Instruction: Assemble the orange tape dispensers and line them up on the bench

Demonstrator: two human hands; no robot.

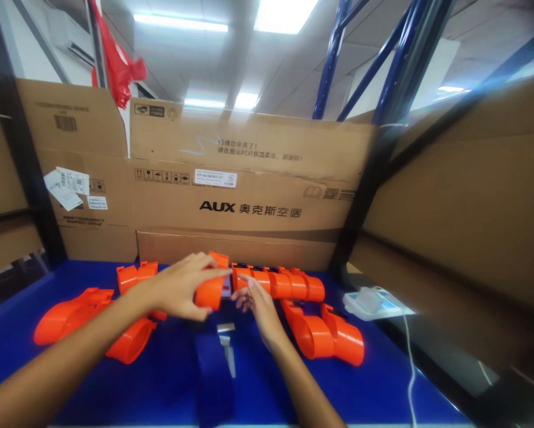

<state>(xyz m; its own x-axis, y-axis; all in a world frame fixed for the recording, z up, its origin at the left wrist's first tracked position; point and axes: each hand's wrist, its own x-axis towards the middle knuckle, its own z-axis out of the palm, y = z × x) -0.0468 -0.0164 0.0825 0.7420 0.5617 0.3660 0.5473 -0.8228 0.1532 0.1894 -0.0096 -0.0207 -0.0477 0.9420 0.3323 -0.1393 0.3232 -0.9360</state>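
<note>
Clock directions centre on an orange ring (210,292) above a blue tabletop (374,395). The left hand (180,290) appears to grasp this ring, its thumb below and its other fingers over the top, perhaps to steady it by the rim. The right hand (257,302), near at 4 o'clock, has its fingers loosely curled with nothing seen in them; whether a fingertip touches the row beside it, I cannot tell. That row (289,286) of orange rings stands side by side at 3 o'clock, likely lined up for easy reach. A looser pair (323,336) sits between 3 and 4, and a cluster (77,318) between 8 and 9, partly behind the left forearm. Silver strips (228,351) lie between 5 and 6, close to both hands. Cardboard (244,209) stands behind at 12, seemingly as a screen. As for containers, the pair's open hollows show nothing inside; a white case (367,304) lies far out at 3, and a red bag (119,62) hangs at 11, contents of both unclear.
</note>
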